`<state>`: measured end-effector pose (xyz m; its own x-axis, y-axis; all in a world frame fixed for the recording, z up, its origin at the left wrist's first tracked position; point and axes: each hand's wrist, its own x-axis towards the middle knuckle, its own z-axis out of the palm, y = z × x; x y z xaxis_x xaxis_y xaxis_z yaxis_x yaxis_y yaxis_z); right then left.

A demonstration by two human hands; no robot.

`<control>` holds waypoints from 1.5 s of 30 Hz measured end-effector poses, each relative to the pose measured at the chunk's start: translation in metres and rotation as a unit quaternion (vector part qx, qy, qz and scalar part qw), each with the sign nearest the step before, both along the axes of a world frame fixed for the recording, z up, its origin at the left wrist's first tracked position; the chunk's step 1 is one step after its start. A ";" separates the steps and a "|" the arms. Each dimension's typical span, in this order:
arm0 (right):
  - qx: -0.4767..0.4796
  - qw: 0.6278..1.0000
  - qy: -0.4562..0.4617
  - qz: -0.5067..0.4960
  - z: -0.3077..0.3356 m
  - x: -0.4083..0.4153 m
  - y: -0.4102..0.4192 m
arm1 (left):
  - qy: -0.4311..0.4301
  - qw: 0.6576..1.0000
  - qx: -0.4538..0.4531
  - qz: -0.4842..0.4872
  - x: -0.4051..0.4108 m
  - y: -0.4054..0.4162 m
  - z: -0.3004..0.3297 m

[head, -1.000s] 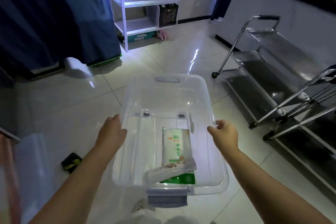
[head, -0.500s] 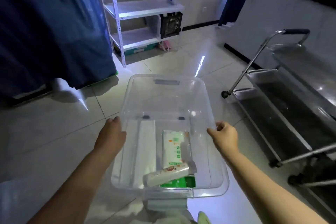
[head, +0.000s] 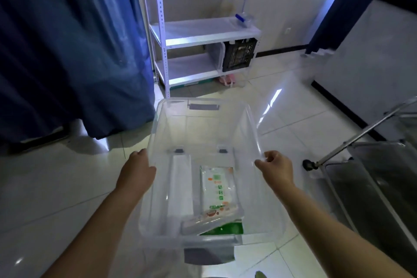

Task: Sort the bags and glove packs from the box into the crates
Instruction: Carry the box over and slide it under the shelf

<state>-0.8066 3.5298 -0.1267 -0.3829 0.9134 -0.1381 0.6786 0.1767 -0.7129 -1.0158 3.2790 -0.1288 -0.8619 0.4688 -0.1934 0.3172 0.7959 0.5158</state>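
Clear box (head: 204,133) held above tiled floor (head: 56,187). Left hand (head: 136,174) grasps left rim; right hand (head: 276,170) grasps right rim. Inside, near end: white-green pack (head: 217,185), flat; second pack (head: 208,216) lying across it. Black crate (head: 239,54) on shelf (head: 203,31) ahead.

Clear plastic box (head: 204,133), held off the tiled floor (head: 56,187): left hand (head: 136,174) and right hand (head: 276,168) grip its side rims. Inside: white-and-green pack (head: 217,185), tilted pack (head: 209,215). Beyond: white shelf unit (head: 203,31), black crate (head: 239,54), blue curtain (head: 67,52).
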 end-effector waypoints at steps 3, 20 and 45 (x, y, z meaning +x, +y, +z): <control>0.007 1.000 -0.010 -0.004 -0.003 -0.055 0.053 | -0.020 1.000 0.007 -0.006 -0.061 0.059 -0.011; 0.007 0.999 -0.053 0.001 -0.023 -0.291 0.357 | -0.037 0.999 0.008 -0.029 -0.307 0.362 -0.036; -0.036 0.968 -0.180 0.171 -0.157 -0.662 0.626 | -0.152 0.979 -0.049 0.129 -0.585 0.578 -0.168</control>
